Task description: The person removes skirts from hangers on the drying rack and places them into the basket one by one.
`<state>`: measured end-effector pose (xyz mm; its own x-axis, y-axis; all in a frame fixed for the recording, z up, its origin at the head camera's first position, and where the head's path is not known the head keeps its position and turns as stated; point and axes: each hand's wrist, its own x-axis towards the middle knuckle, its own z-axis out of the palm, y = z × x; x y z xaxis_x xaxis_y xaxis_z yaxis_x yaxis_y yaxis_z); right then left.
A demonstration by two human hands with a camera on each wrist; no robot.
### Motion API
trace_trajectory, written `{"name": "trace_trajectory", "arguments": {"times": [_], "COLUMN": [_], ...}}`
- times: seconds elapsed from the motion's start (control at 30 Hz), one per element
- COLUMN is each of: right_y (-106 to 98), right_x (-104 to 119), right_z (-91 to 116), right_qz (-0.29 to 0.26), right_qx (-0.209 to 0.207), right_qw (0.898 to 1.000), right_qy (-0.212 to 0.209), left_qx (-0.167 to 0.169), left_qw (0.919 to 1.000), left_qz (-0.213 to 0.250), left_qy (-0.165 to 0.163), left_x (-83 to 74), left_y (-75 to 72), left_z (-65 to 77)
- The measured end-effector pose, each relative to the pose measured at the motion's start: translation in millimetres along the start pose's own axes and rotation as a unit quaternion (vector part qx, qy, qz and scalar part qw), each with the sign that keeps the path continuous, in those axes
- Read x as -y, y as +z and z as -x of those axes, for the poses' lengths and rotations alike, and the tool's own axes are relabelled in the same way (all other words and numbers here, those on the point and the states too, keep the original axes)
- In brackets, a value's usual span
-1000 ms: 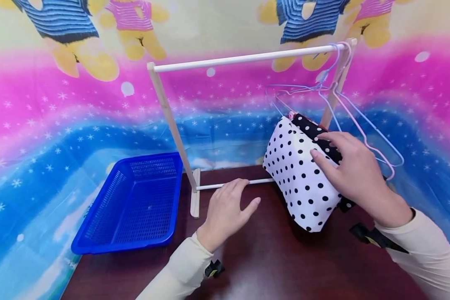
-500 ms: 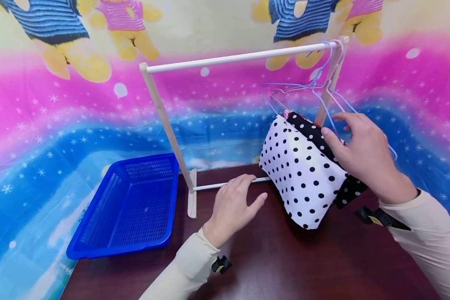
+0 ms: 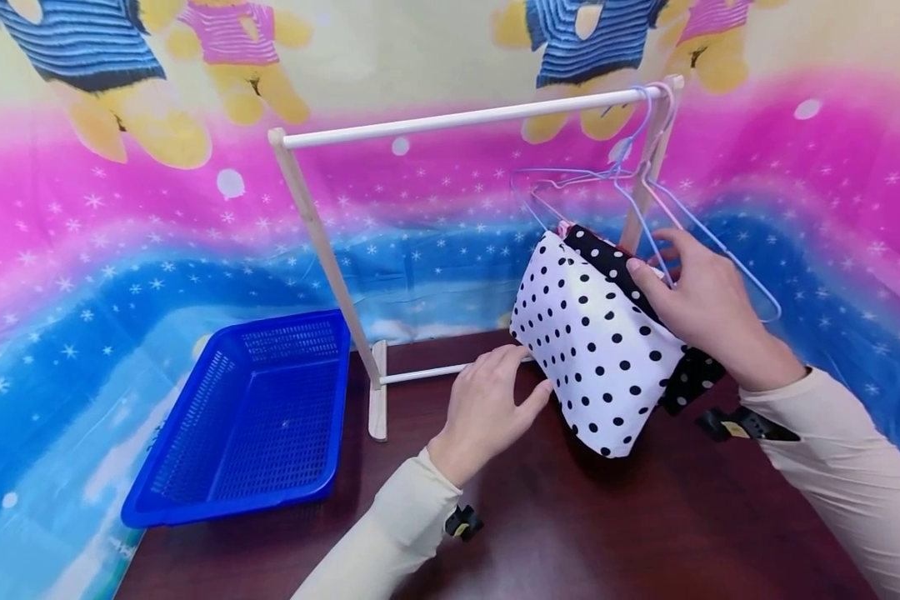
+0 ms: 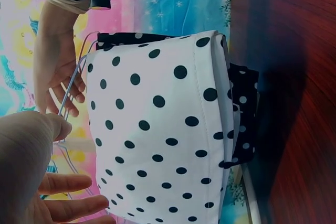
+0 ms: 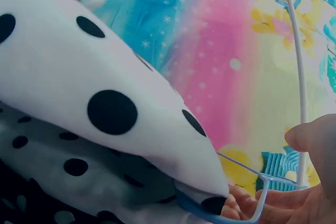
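A white cloth with black dots (image 3: 600, 350) hangs folded on a light-blue wire hanger (image 3: 650, 108) at the rack's right end. Behind it, a black cloth with white dots (image 3: 600, 250) hangs by a pink hanger (image 3: 672, 107). My right hand (image 3: 708, 304) is at the upper right of the white cloth. In the right wrist view its fingers (image 5: 283, 198) lie beyond the blue hanger's end, with the thumb (image 5: 299, 137) apart. Beside the white cloth's left edge is my left hand (image 3: 487, 412), fingers spread and nothing gripped.
The rack has a white top rail (image 3: 457, 123), wooden posts (image 3: 322, 242) and a low white bar (image 3: 423, 373). A blue plastic basket (image 3: 341, 392) stands to its left on the dark wooden table (image 3: 525, 533). A printed backdrop (image 3: 390, 208) surrounds the table.
My left hand has moved right, up to the white cloth's left edge. My right hand has moved from over the cloth to the hanger's right end. The view has shifted slightly.
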<state>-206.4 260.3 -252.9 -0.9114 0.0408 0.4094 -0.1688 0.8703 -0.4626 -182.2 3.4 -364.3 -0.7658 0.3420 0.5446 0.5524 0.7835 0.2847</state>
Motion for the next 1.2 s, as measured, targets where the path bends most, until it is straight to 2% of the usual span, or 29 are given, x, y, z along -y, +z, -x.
{"name": "trace_trajectory", "arguments": {"times": [0.27,0.4,0.5,0.63,0.7,0.77,0.93,1.07,1.2], "right_y": [4.4,6.3,7.9,9.6,10.1,10.2,9.2,7.9,5.7], "right_x": [-5.1,-9.5,-11.6,-10.7,-9.7,-8.7,-6.3,-4.0,0.4], "right_z": [-6.5,-8.7,-10.1,-11.8,-12.9,-13.9,-15.8,-17.8,-19.3], "right_qz": [-0.052,-0.116,-0.186,-0.280,-0.310,-0.324,-0.328,-0.323,-0.303], "right_qx": [0.022,0.022,0.023,0.032,0.038,0.044,0.055,0.051,0.036], "right_qw": [0.998,0.993,0.982,0.958,0.947,0.941,0.938,0.941,0.948], "right_qy": [0.001,-0.002,0.009,0.051,0.071,0.084,0.096,0.090,0.091], "left_qx": [-0.010,-0.006,0.001,0.010,0.013,0.015,0.010,-0.009,-0.015], "left_qw": [0.9998,0.9999,0.9999,0.9998,0.9998,0.9998,0.9998,0.9997,0.9995], "left_qz": [0.002,-0.001,-0.005,-0.006,-0.006,-0.006,-0.005,-0.008,-0.007], "left_qy": [0.014,0.013,0.013,0.014,0.014,0.014,0.017,0.022,0.026], "left_x": [-4.0,-4.2,-5.0,-5.9,-6.1,-6.1,-5.5,-5.1,-4.9], "left_y": [5.4,5.7,6.4,8.0,8.7,9.2,10.1,8.6,5.6], "left_z": [-0.5,-0.5,-1.4,-1.7,-1.7,-2.3,-3.9,-6.1,-9.7]}}
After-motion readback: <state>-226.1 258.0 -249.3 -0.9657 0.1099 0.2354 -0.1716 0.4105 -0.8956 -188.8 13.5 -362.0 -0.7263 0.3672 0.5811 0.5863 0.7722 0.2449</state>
